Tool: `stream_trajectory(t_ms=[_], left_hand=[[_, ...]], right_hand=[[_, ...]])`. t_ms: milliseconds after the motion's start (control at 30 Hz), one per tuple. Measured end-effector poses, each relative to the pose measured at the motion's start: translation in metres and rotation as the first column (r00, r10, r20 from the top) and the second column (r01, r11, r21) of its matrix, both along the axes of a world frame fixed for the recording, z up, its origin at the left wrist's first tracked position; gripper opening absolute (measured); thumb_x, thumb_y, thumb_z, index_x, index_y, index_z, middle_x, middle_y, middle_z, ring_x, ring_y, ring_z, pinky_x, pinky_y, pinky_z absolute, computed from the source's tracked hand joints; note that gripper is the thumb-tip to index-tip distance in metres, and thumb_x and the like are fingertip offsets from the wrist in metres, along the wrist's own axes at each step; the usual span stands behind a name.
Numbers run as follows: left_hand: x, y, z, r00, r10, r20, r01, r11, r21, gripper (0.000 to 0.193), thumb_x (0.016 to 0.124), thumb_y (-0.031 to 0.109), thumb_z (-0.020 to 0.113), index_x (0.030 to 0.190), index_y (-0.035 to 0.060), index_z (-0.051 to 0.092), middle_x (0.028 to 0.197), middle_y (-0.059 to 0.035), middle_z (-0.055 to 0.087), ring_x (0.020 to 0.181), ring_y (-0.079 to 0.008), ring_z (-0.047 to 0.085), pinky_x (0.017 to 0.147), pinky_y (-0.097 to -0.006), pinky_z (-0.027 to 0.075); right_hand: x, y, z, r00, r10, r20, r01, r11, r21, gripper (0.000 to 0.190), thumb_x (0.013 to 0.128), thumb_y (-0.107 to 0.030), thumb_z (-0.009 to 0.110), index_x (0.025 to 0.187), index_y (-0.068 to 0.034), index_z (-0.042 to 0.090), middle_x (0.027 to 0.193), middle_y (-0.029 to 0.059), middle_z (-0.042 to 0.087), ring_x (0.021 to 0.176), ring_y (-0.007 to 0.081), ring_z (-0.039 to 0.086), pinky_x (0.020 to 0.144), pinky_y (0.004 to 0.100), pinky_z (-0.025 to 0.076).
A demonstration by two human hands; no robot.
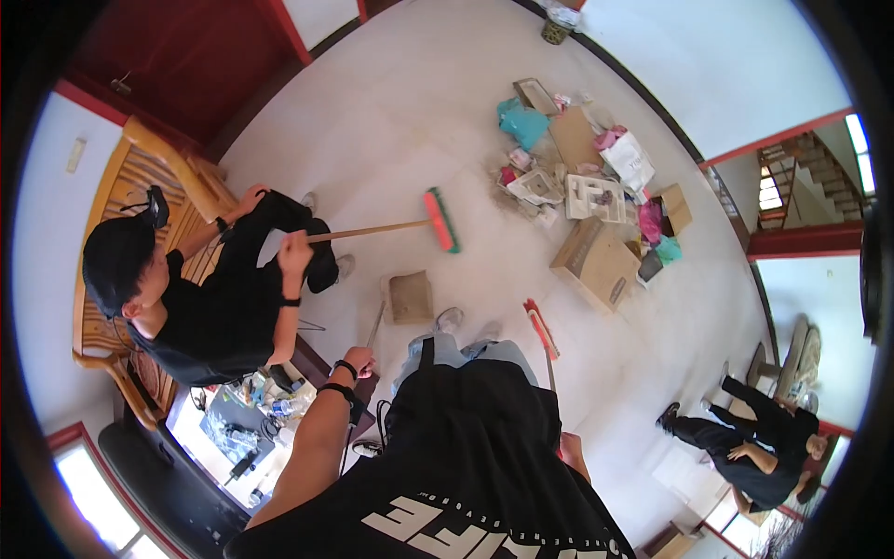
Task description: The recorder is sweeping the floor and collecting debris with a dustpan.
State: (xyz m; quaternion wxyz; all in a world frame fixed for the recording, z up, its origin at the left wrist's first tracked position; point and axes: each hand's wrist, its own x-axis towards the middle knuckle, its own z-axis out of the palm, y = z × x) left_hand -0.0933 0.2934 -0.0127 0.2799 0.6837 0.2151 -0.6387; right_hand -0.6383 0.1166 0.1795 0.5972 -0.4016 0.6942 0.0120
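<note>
My left hand [362, 362] is closed around the long handle of a dustpan [410, 298]. Its dirty pan rests on the floor just ahead of my shoes. Low at my right side, my right hand [574, 454] grips a broom [540, 327], though part of the hand and stick is hidden by my black shirt. The broom's red-and-white head is down by the floor to the right of my feet. Ahead and to the right lies a heap of rubbish, with a cardboard box [597, 262], a white foam tray [595, 198] and a teal plastic bag [523, 123].
At my left, a person [209, 314] in black holds a red-and-green push broom [441, 220] by a wooden bench [112, 279]. A cluttered table [209, 475] stands near my left arm. Two people [754, 447] are at the far right. A bin [557, 29] stands by the wall.
</note>
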Motion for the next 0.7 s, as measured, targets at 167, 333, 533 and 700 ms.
stream_trajectory(t_ms=[167, 333, 533, 700], left_hand=[[0.016, -0.008, 0.004, 0.98, -0.201, -0.014, 0.2, 0.979, -0.026, 0.014, 0.082, 0.015, 0.05, 0.074, 0.0052, 0.055, 0.06, -0.0056, 0.053, 0.045, -0.0136, 0.046, 0.042, -0.0305, 0.039], [0.015, -0.016, 0.01, 0.937, -0.349, 0.031, 0.342, 0.931, 0.127, 0.017, 0.084, 0.02, 0.047, 0.078, 0.0059, 0.056, 0.067, -0.0086, 0.061, 0.048, -0.0166, 0.053, 0.044, -0.0342, 0.047], [0.023, -0.012, 0.009, 0.792, -0.607, 0.06, 0.577, 0.777, 0.25, 0.029, 0.089, 0.027, 0.045, 0.085, 0.0021, 0.058, 0.074, -0.013, 0.065, 0.054, -0.0211, 0.059, 0.048, -0.0368, 0.052], [0.022, -0.021, 0.027, 0.655, -0.741, 0.15, 0.677, 0.663, 0.319, 0.023, 0.085, 0.013, 0.05, 0.085, -0.0047, 0.065, 0.076, -0.017, 0.066, 0.059, -0.0249, 0.065, 0.052, -0.036, 0.053]], right_hand=[[0.011, 0.014, 0.014, 0.968, -0.231, -0.098, 0.238, 0.968, 0.076, 0.02, 0.084, -0.006, 0.052, 0.065, -0.002, 0.051, 0.055, 0.0051, 0.049, 0.042, 0.0127, 0.045, 0.036, 0.025, 0.033], [0.011, 0.028, 0.015, 0.917, -0.371, -0.145, 0.389, 0.913, 0.125, 0.02, 0.084, -0.007, 0.053, 0.065, -0.002, 0.051, 0.054, 0.0047, 0.049, 0.041, 0.0122, 0.044, 0.035, 0.0248, 0.032], [0.008, 0.041, 0.009, 0.922, -0.337, -0.189, 0.357, 0.93, 0.085, 0.019, 0.083, -0.009, 0.055, 0.065, -0.003, 0.053, 0.054, 0.0042, 0.049, 0.04, 0.0116, 0.043, 0.034, 0.0244, 0.031], [-0.009, 0.049, -0.011, 0.982, -0.185, -0.033, 0.186, 0.982, 0.019, 0.017, 0.081, -0.005, 0.056, 0.065, -0.002, 0.052, 0.056, 0.0057, 0.049, 0.041, 0.0128, 0.044, 0.034, 0.0255, 0.03]])
